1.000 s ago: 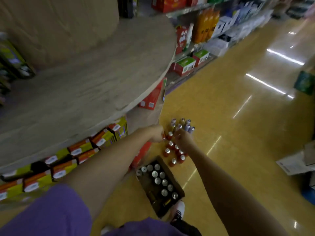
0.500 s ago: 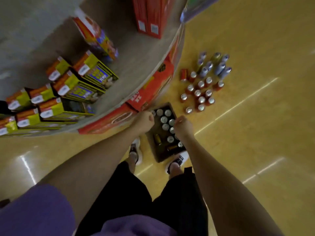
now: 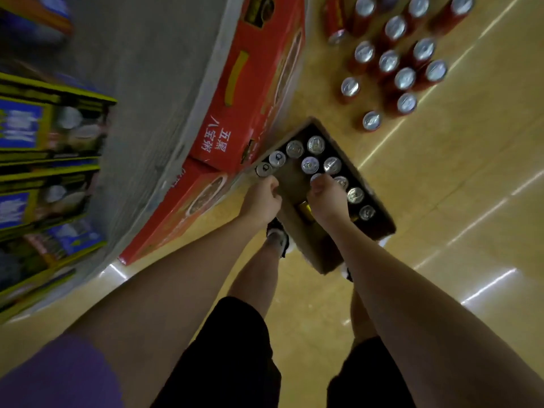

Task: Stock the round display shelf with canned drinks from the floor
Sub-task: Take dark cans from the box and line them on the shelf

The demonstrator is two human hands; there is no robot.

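Note:
A cardboard tray (image 3: pixel 313 256) on the floor between my feet holds several silver-topped cans (image 3: pixel 309 164). My left hand (image 3: pixel 261 200) hangs at the tray's left edge with curled fingers, just short of a can (image 3: pixel 264 169), and holds nothing I can see. My right hand (image 3: pixel 327 198) is down inside the tray, fingers curled over the near side of a can (image 3: pixel 315 178) whose top half shows. The grey round display shelf (image 3: pixel 159 119) curves along the left, above the floor.
Red cartons (image 3: pixel 244 92) lie on the floor under the shelf rim, touching the tray. Several red cans (image 3: pixel 396 63) stand in a cluster on the yellow floor at the upper right, one lying on its side. Yellow-and-blue boxes (image 3: pixel 44 136) fill the shelf's left part.
My view has dropped from the shelf top to the floor. Both hands have moved from the red cans down to the cardboard tray, and my right hand has reached a can.

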